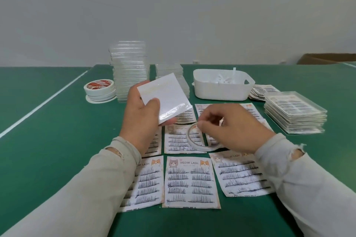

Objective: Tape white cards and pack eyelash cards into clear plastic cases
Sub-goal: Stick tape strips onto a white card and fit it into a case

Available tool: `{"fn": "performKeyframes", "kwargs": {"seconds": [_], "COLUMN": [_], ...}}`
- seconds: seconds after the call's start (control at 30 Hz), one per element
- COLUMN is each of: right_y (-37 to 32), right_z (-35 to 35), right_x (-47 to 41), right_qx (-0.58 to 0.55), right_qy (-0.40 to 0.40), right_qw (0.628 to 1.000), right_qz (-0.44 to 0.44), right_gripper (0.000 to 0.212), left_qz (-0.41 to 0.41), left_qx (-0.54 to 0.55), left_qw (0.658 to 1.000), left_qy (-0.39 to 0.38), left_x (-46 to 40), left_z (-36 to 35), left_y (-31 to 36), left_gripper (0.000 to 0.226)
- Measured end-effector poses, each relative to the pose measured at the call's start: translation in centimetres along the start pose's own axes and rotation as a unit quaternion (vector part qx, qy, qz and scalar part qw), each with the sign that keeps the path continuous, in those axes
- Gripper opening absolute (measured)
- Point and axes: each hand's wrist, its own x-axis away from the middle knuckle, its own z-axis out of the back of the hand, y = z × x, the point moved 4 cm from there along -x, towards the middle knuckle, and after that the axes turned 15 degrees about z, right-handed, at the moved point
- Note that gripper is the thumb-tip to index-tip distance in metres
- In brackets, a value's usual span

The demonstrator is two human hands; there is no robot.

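Eyelash cards (191,182) lie in rows near the green table's (48,140) front edge. Above them, the left hand (143,110) grips a white card (165,100); the right hand (230,128) pinches a tape roll (194,140). Clear plastic cases (131,71) stand stacked toward the far edge.

A white card (164,98) is held tilted above the worktop, with glossy strips of tape along its far and near edges. Below it, eyelash cards (190,182) printed "MEOW LASH" with cat faces lie flat in rows, each carrying rows of dark lashes. A thin tape roll (194,145) rests on the middle row. At far left stands a tall stack of empty clear plastic cases (131,71); at right lies a lower stack of filled cases (294,113).
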Motion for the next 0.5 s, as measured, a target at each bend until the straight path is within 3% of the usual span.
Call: {"fn": "performKeyframes", "kwargs": {"seconds": [0.27,0.37,0.5], "right_y": [-1.1,-0.9,-1.0], "right_z": [-1.6,-1.5,-0.2], "right_x": [0.3,0.4,0.4], "right_qx": [0.116,0.098,0.006], "right_qy": [-0.189,-0.184,-0.105], "right_qw": [0.975,0.978,0.994], "right_qz": [0.014,0.008,0.01], "right_gripper": [0.012,0.009,0.007], "left_qz": [0.005,0.004,-0.003], "left_qx": [0.002,0.002,0.006], "left_qw": [1.0,1.0,1.0], "left_qy": [0.002,0.011,0.014], "left_x": [0.1,0.2,0.3], "left_z": [-0.3,-0.3,-0.4], "left_y": [0.0,0.0,0.0], "left_gripper": [0.053,0.053,0.054]}}
